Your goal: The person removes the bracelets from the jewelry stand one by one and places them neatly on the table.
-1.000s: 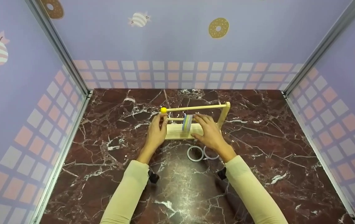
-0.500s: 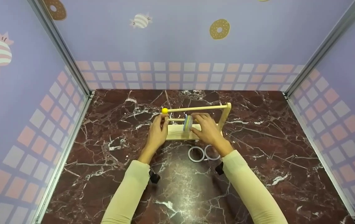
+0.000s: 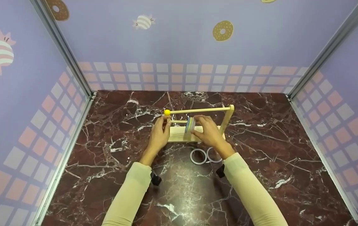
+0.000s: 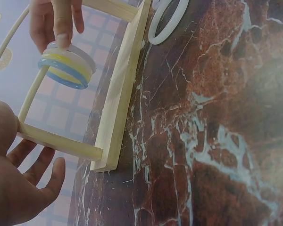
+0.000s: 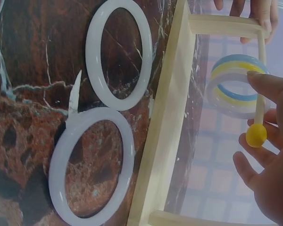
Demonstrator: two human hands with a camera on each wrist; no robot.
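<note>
A wooden stand (image 3: 179, 135) has two horizontal rods between end posts. Near its left end post (image 4: 61, 142), my left hand (image 3: 159, 133) grips the post top between thumb and fingers. A bunch of rings (image 3: 189, 125) in blue, yellow and pale tones hangs on the lower rod (image 4: 33, 92). My right hand (image 3: 208, 132) pinches these rings, its thumb on the pale one in the right wrist view. A yellow ball (image 5: 256, 135) caps that rod's free end, close to the right fingers. Another yellow ball (image 3: 167, 112) caps the upper rod (image 3: 200, 110).
Two loose rings lie on the marbled table in front of the stand: a white ring (image 5: 94, 52) and a lavender ring (image 5: 56, 174). The tall right post (image 3: 226, 119) rises beside my right hand. Patterned panels (image 3: 179, 75) enclose the table at back and sides.
My right hand's thumb and fingers have closed on the rings, which now tilt slightly on the rod. The left hand stays at the left post. The head view has shifted a little.
</note>
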